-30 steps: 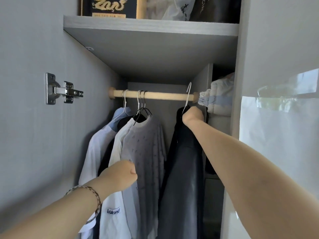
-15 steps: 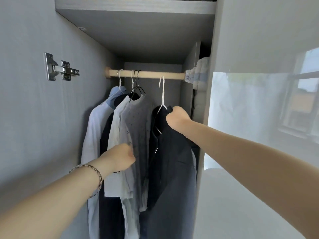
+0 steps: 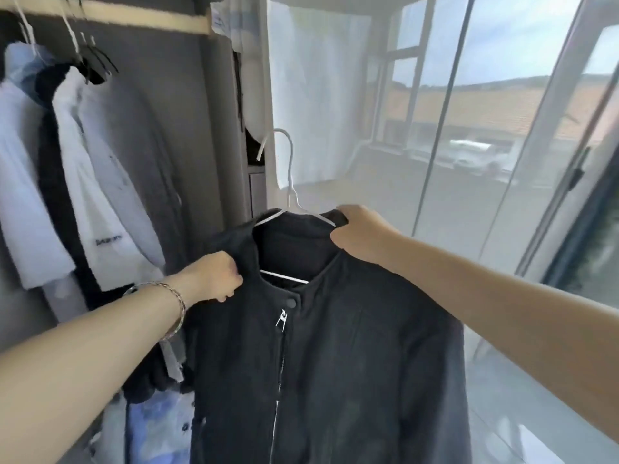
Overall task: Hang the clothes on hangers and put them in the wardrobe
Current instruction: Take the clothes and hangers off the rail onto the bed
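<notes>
The black zip-front fabric jacket [image 3: 335, 363] sat on a white wire hanger [image 3: 290, 169] and was held in the air just outside the grey wardrobe [image 3: 217, 128], to the right of its opening. The hanger hook pointed upward and touched nothing.

The left hand [image 3: 214, 279] had its fingers clenched on the collar fabric at the jacket's left shoulder. The right hand [image 3: 361, 236] had its fingers curled over the right shoulder, where the hanger arm ran under the cloth.

Step in hand, as judged: the garment was already on its hanger; placement on the round wooden rail [image 3: 134, 16] was not yet done.

The next move would call for the following:
1. Raise the hook above rail height.
2. Carry it to the bare stretch of rail right of the hung white shirt [image 3: 110, 195].
3. Lower the hook over the rail, then let go.

Writing: a short line of dark print [image 3: 108, 242] showed on the white shirt's chest, too blurred to read. No label showed on the jacket.
</notes>
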`<action>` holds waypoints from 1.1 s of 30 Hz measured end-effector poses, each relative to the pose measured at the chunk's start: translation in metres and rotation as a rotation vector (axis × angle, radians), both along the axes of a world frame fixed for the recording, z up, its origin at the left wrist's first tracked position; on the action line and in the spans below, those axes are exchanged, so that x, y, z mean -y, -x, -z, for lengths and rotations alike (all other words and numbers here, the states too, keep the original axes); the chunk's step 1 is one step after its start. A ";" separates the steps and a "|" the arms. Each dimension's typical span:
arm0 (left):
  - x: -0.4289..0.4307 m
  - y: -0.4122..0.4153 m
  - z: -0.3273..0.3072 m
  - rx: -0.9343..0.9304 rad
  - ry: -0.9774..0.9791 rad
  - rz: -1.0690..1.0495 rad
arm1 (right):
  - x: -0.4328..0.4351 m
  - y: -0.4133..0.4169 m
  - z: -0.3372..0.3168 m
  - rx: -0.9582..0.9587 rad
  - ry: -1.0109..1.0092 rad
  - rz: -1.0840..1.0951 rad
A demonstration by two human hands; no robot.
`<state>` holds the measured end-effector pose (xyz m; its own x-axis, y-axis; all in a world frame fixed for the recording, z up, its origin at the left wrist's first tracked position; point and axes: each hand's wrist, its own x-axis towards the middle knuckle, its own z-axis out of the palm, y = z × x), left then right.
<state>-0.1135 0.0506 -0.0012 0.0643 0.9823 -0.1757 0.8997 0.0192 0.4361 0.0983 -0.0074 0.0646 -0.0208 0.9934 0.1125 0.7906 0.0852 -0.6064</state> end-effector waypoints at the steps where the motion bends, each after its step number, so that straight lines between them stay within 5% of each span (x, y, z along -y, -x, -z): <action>1: 0.008 -0.016 0.015 -0.005 0.044 0.063 | 0.020 -0.016 0.006 0.013 0.022 0.050; 7: 0.063 -0.119 0.066 0.068 0.181 0.295 | 0.149 -0.117 0.054 -0.023 0.133 0.418; 14: 0.162 -0.251 0.101 0.116 0.271 0.590 | 0.306 -0.187 0.085 -0.112 0.000 0.794; 33: 0.404 -0.501 0.154 0.052 0.334 1.365 | 0.612 -0.236 0.104 -0.195 -0.128 1.709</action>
